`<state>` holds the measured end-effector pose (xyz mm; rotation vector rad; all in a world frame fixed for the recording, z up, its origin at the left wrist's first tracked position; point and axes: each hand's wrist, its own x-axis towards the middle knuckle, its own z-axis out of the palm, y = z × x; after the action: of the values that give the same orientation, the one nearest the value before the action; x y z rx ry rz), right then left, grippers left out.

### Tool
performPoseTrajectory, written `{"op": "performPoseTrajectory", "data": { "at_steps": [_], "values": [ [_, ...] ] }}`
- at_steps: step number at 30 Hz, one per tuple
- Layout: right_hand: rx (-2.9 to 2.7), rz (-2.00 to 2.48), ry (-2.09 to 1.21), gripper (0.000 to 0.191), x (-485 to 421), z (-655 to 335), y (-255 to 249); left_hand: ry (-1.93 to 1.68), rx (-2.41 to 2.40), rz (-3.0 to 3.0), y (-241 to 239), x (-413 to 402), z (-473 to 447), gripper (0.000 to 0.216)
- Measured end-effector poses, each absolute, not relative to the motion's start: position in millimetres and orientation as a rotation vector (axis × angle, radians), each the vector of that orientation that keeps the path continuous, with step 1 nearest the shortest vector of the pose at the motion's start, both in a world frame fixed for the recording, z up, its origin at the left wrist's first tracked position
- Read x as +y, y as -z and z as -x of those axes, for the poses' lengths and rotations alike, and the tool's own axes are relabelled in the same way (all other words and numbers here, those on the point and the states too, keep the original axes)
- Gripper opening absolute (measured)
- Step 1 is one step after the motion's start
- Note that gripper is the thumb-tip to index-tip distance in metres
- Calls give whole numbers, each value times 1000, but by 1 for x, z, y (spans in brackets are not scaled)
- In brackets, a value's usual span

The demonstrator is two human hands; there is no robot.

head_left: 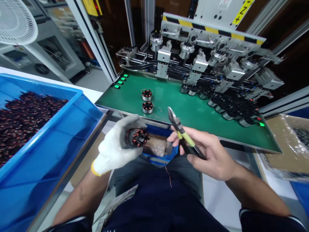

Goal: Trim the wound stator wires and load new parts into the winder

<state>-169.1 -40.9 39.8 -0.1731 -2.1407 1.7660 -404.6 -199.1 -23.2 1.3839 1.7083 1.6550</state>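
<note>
My left hand (118, 143), in a white glove with a yellow cuff, is closed around a copper-wound motor stator (140, 138). The stator's black slotted end faces up, and a thin copper wire trails from it. In my bare right hand (212, 151) is a pair of diagonal cutters (184, 135) with yellow and black handles, its jaws pointing up and left. The cutters are apart from the stator. Beyond my hands, two more stators (147, 107) with loose wire ends stand on the green work surface (166, 93). A blue bin (172, 151) sits below, between my hands.
A large blue crate (89, 112) full of copper-wound parts stands on the left. A multi-station machine (198, 61) lines the back, with several dark stators (224, 106) in front of it. At right is a plastic-lined cardboard box (277, 135); a white fan (16, 22) is upper left.
</note>
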Motion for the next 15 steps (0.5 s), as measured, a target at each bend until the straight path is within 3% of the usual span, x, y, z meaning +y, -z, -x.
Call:
{"op": "performPoseTrajectory", "data": {
  "at_steps": [10, 15],
  "values": [
    [-2248, 172, -2003, 60, -53, 215, -54, -1109, 2113, -1667, 14, -210, 391, 89],
    [-2428, 48, -1791, 68, -59, 215, -57, -994, 2122, -1636, 10, -213, 390, 87]
  ]
}}
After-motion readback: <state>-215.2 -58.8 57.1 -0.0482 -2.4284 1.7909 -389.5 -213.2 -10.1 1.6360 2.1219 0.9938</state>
